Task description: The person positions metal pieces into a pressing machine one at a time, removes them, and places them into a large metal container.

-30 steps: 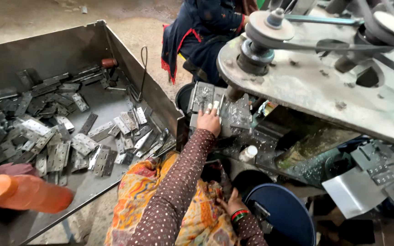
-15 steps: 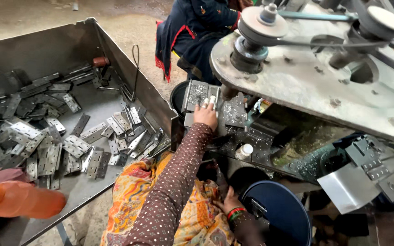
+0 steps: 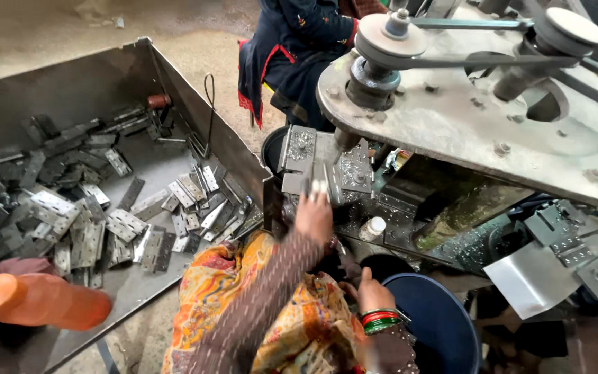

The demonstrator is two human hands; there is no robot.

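— What is changing at the machine fixture (image 3: 327, 170)?
— The left hand (image 3: 313, 215) is drawing back, fingers closing on a metal hinge plate (image 3: 318, 185) there; the right hand (image 3: 372, 291) is gripping a lever below.

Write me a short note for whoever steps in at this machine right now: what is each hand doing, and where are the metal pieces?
Left hand: fingertips pressed on a hinge plate at the machine's fixture, under the drive pulley; whether it grips is unclear.
Right hand: low, beside the blue bucket, thumb up on a dark handle.
Stock: loose hinges heaped in the metal tray on the left.
Done: one plate sits at the fixture.
Left: the heap in the tray.
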